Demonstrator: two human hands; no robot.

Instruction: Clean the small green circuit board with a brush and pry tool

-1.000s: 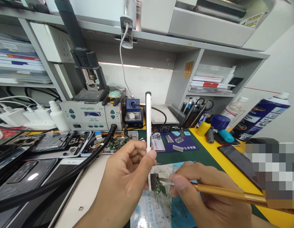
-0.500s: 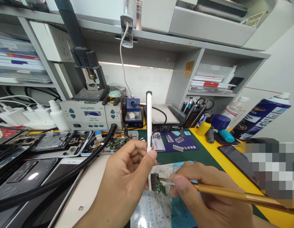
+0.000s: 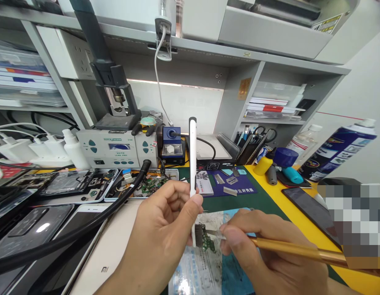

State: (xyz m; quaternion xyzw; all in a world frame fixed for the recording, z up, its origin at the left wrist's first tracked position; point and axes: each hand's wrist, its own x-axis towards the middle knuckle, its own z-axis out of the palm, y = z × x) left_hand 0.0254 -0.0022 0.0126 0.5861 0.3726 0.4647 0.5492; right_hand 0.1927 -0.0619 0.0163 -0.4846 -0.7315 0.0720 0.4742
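We pinch the slim white phone [image 3: 192,155] upright on its edge with our left hand [image 3: 165,229], fingers curled tight around its lower end. Just right of the phone, our right hand [image 3: 269,254] grips a gold metal-handled tool [image 3: 294,250] (tip at the small green circuit board [image 3: 206,239]).
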